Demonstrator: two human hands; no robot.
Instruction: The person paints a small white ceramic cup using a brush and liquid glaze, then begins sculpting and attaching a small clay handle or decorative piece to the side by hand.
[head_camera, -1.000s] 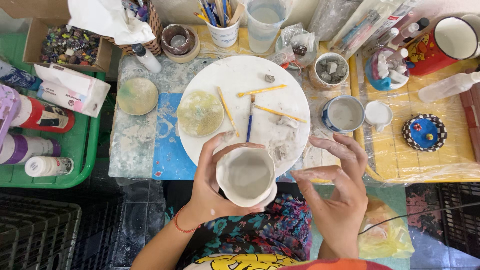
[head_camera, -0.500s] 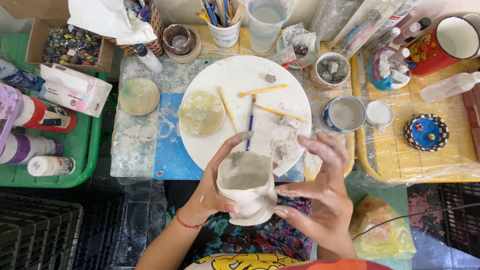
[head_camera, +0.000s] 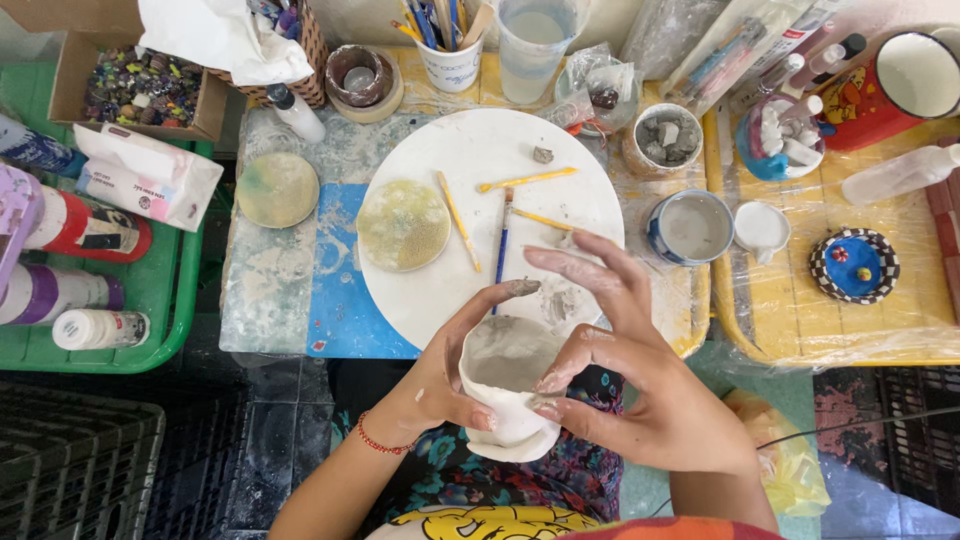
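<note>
The left hand (head_camera: 440, 385) is wrapped around a soft grey-white clay cup (head_camera: 505, 385) and grips it from the 9 o'clock side, with the fingers under and around the wall. The cup is held in the air over the person's lap, just below the bench (head_camera: 290, 300), at about 6 o'clock from the big round white board (head_camera: 480, 160).

The right hand (head_camera: 640, 385) comes in from the 3 o'clock side. Its thumb and one finger pinch the rim of the cup. The other fingers are spread wide apart and point up toward 11 o'clock. Both hands are smeared with wet clay.

It looks like the step now is pinching and smoothing the cup's wall to shape it. The next move likely needs a gentle squeeze, with the left hand keeping the cup steady so the thin wall does not bend.

On the board lie a blue brush (head_camera: 503, 235), some yellow sticks (head_camera: 527, 180) and a round yellow-green sponge (head_camera: 403, 225). A small bowl of cloudy water (head_camera: 690, 228) sits at 3 o'clock from the board.
</note>
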